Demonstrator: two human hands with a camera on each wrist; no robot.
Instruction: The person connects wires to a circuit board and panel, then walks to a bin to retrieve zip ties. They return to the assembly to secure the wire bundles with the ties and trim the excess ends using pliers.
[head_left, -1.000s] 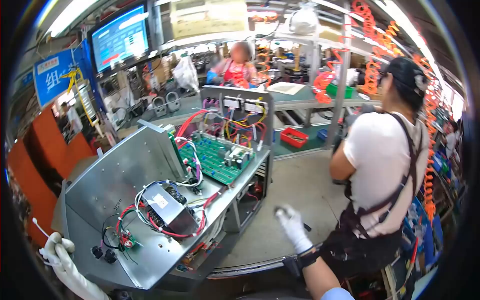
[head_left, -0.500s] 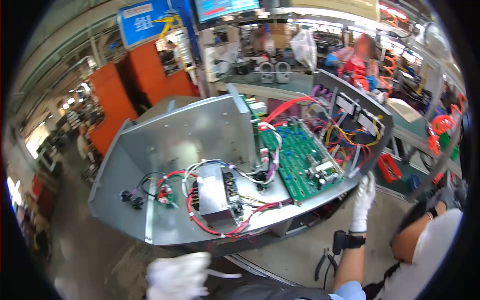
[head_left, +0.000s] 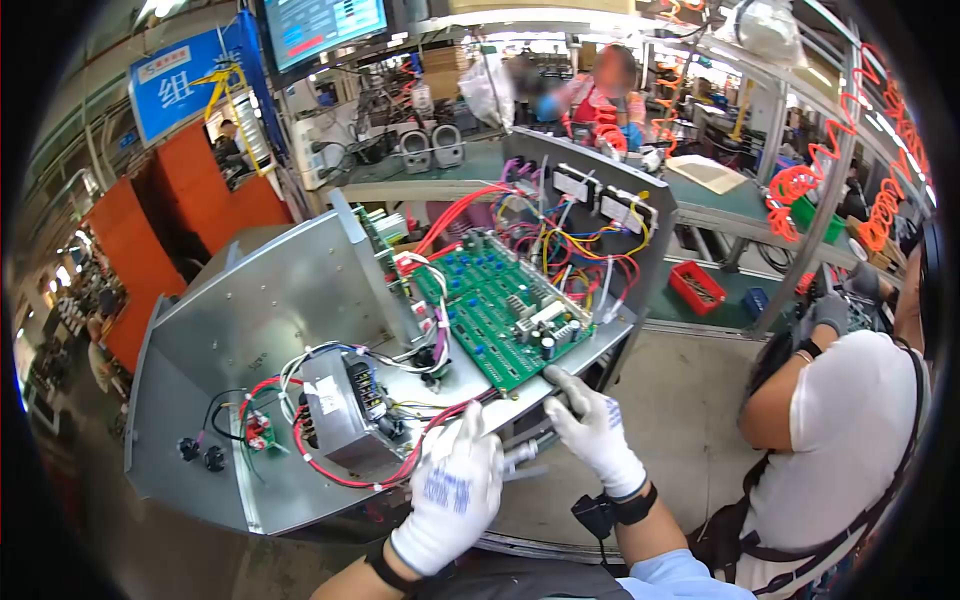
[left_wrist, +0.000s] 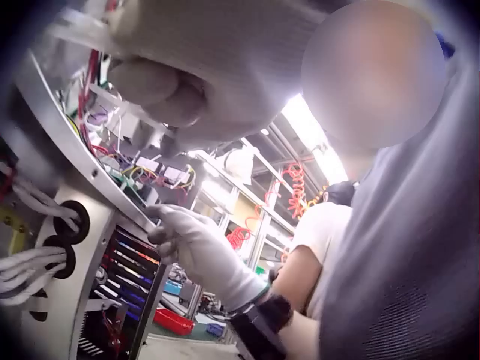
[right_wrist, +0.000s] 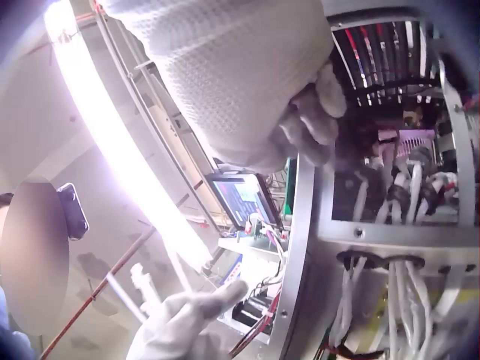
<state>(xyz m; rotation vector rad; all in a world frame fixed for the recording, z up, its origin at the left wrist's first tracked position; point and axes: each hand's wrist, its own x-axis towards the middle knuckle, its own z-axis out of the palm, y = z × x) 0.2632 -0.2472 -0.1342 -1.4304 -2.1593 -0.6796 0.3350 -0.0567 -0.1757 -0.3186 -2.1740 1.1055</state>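
A metal chassis (head_left: pixel 290 290) holds a green circuit board (head_left: pixel 510 320), a boxed transformer (head_left: pixel 345 410) and bundled red and white wires. My gloved left hand (head_left: pixel 455 495) is in front of the chassis's near edge, its fingers curled round white plastic strips (head_left: pixel 522 455); the strips (right_wrist: pixel 144 289) stick up beside the left hand (right_wrist: pixel 180 326) in the right wrist view. Near the board's front corner, my gloved right hand (head_left: pixel 600 435) has its bent fingertips at the metal edge. The left wrist view shows this right hand (left_wrist: pixel 206 251) beside the edge, with no object visible in it.
Behind the chassis runs a green-topped bench (head_left: pixel 480 165) with a monitor (head_left: pixel 325 30) above. A red bin (head_left: pixel 697 288) sits on a lower shelf at the right. One person (head_left: pixel 850 440) works close by on the right, another (head_left: pixel 600 95) across the bench. Orange panels (head_left: pixel 125 240) stand left.
The head view has swung left, then partly back right. My left hand has come in from the chassis's left front to its middle front with the strips. My right hand is now at the board's front corner.
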